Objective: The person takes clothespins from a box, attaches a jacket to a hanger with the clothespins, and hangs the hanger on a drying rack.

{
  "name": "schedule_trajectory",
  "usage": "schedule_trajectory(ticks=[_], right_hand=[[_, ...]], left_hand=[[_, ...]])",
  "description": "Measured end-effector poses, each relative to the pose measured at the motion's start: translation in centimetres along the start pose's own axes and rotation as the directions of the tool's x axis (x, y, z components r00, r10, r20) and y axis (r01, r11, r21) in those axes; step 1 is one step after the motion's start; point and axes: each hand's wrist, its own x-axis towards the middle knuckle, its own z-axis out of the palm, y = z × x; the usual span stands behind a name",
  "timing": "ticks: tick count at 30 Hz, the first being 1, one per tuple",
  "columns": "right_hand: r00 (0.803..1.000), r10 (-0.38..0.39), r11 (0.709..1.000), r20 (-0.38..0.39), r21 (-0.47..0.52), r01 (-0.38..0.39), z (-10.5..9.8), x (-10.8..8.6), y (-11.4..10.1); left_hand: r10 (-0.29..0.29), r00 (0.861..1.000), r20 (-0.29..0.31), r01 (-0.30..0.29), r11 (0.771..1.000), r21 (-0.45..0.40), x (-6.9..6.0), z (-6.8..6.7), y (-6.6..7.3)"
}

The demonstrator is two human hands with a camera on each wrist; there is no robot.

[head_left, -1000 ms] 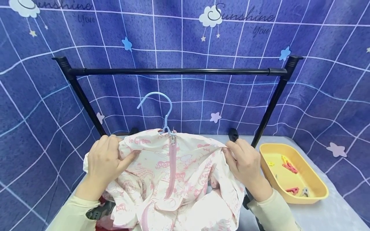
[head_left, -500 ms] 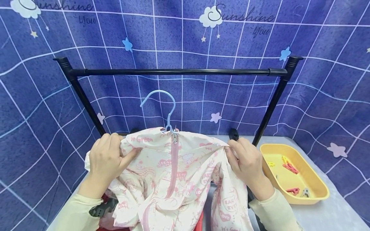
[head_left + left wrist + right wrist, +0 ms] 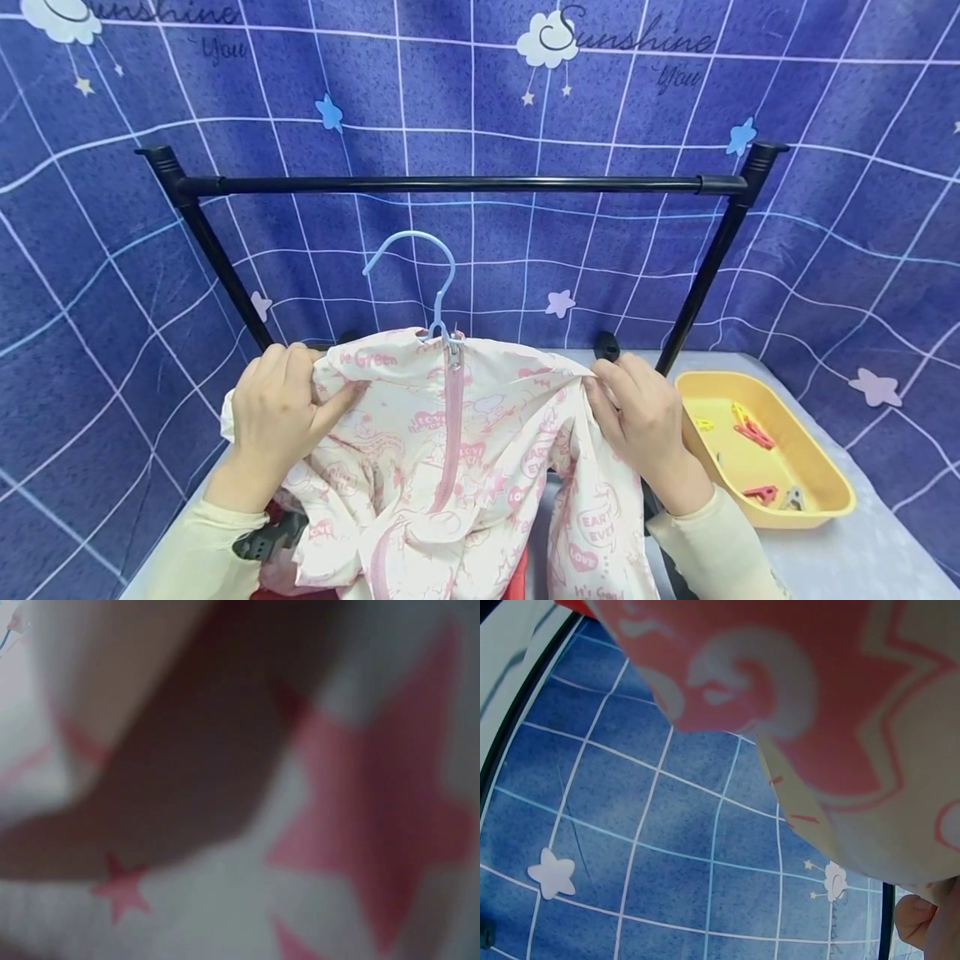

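A white zip-up jacket with pink print point(image 3: 405, 425) hangs spread between my two hands in the head view. My left hand point(image 3: 273, 417) pinches its shoulder on the left, thumb in front. On the other side my right hand point(image 3: 637, 417) grips the opposite shoulder between thumb and fingers. From the collar rises the hook of a light-blue hanger point(image 3: 442, 292); its arms are hidden inside the jacket. The pink zip is closed near the neck. Blurred star-printed cloth point(image 3: 390, 810) fills the left wrist view, and printed cloth point(image 3: 780, 697) covers the upper part of the right wrist view.
A black garment rack point(image 3: 465, 185) stands behind the jacket, its bar above the hanger hook. To the right, a yellow tray point(image 3: 817, 521) holds several clothes pegs point(image 3: 752, 432). Something red point(image 3: 515, 579) shows below the jacket. A blue checked curtain point(image 3: 480, 100) forms the backdrop.
Jacket and hanger have risen slightly and shifted a little to the right, both hands keeping their hold. The sleeve on the right has dropped and now hangs straighter.
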Motion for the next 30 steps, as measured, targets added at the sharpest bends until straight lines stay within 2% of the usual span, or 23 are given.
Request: schedule_trajectory(ticks=[13, 30], right_hand=[[1.0, -0.004, 1.0, 0.009, 0.006, 0.004, 0.3, 0.3, 0.3], [1.0, -0.014, 1.0, 0.025, -0.017, 0.014, 0.6, 0.6, 1.1]], left_hand=[[-0.024, 1.0, -0.009, 0.024, 1.0, 0.005, -0.1, 0.2, -0.1], [-0.086, 0.996, 0.03, 0.087, 0.996, -0.002, -0.3, 0.4, -0.3]])
